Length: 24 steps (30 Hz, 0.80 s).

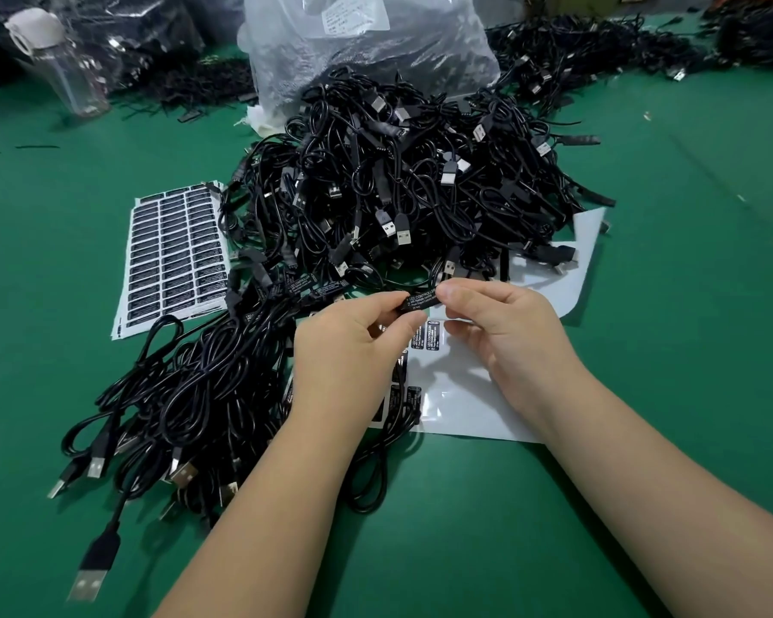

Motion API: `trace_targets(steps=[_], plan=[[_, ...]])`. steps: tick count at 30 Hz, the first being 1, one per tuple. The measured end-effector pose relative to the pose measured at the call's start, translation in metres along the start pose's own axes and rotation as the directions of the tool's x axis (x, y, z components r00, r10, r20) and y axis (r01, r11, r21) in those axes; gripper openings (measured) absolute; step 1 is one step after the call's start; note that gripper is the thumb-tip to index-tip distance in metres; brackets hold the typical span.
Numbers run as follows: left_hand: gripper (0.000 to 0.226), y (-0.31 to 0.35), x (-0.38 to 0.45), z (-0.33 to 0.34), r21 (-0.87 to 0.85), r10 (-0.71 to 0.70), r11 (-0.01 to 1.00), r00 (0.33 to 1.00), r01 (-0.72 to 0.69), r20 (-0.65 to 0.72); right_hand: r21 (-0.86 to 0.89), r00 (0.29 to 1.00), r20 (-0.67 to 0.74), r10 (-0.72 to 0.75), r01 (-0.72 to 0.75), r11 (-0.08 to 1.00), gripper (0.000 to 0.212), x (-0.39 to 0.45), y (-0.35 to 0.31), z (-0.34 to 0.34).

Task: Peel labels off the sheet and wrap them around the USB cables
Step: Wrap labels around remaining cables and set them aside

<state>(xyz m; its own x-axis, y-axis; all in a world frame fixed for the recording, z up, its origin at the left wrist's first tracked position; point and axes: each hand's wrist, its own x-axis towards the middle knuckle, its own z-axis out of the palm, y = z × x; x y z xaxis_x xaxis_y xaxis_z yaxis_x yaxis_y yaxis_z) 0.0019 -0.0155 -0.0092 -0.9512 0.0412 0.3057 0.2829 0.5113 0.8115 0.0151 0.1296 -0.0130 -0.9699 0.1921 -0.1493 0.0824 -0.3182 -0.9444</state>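
Observation:
My left hand (353, 345) and my right hand (500, 332) pinch the two ends of a black USB cable's controller block (418, 301), which carries a black label with white print. The cable hangs down from it and loops on the table (371, 475). Beneath my hands lies a mostly bare white label sheet (465, 394) with a few black labels (433, 336) left on it. A full label sheet (175, 256) lies to the left.
A big heap of black USB cables (420, 185) sits behind the hands, another pile of cables (188, 394) at the left. A clear plastic bag (367, 51) stands at the back, a clear bottle (63, 64) at far left. The table has a green cover (643, 439).

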Motion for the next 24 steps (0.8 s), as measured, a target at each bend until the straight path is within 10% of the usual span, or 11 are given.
trace_targets(steps=[12, 24], plan=[[0.026, 0.0011, -0.0012, -0.0019, 0.018, -0.033, 0.999, 0.998, 0.032, 0.057, -0.21, 0.993, -0.102, -0.066, 0.043, 0.977, 0.006, -0.0042, 0.0008, 0.0027], [0.016, -0.0023, 0.0038, -0.0032, -0.405, -0.32, 0.819, 0.909, 0.407, 0.267, -0.363, 0.981, -0.08, -0.179, 0.138, 0.922, 0.013, -0.0047, 0.0013, 0.0029]])
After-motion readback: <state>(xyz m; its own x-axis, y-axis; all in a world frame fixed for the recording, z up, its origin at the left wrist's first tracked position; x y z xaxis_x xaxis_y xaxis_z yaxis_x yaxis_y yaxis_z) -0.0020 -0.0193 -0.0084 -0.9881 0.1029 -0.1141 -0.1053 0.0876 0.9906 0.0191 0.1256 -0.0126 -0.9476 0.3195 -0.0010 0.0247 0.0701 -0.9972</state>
